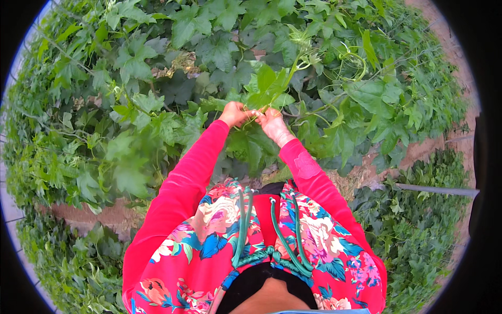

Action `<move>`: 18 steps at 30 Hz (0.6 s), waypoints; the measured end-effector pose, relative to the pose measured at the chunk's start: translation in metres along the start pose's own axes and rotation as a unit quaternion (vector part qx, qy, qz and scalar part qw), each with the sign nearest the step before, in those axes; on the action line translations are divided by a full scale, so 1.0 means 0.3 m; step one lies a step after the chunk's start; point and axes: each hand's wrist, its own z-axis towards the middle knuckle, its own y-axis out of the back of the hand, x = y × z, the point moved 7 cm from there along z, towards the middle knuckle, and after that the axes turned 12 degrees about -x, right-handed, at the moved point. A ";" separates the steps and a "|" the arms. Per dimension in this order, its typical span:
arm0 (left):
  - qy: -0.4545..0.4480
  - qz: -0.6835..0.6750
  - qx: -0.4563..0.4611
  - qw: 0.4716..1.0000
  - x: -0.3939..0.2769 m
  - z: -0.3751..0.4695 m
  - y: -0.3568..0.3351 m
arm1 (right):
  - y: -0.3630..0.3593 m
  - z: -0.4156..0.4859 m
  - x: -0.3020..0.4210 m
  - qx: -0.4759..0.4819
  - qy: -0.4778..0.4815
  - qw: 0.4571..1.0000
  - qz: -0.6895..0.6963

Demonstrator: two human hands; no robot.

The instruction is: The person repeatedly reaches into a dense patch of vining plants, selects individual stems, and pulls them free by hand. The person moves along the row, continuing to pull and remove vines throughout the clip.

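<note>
Both of my hands meet at the centre, fingertips close together at a green vine stem point(291, 74). My left hand point(235, 114) comes in from the left with its fingers pinched on the stem's lower part. From the right, my right hand point(273, 122) pinches the same stem beside it. The stem slants up and right to a pale, curling shoot tip point(301, 43). A bright green lobed leaf point(266, 80) stands just above my hands, and broad leaves point(251, 147) hang below them. What lies between the fingertips is too small to tell.
Dense lobed vine foliage point(133, 59) surrounds my hands, with curling tendrils point(359, 62) at the upper right. Thin wires point(64, 53) cross the leaves at the upper left. A grey pole point(435, 189) reaches in at the right. Bare brown soil point(94, 216) shows between the plant rows.
</note>
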 end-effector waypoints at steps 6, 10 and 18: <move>0.038 0.002 0.011 0.999 0.023 0.024 0.006 | 0.016 0.029 0.035 -0.046 0.092 0.993 -0.062; 0.151 -0.134 0.013 0.979 0.076 -0.030 -0.007 | 0.040 0.052 0.009 -0.050 0.017 0.998 -0.018; -0.354 0.329 -0.074 0.872 -0.082 -0.072 -0.001 | 0.012 0.026 0.045 -0.058 -0.012 0.998 0.037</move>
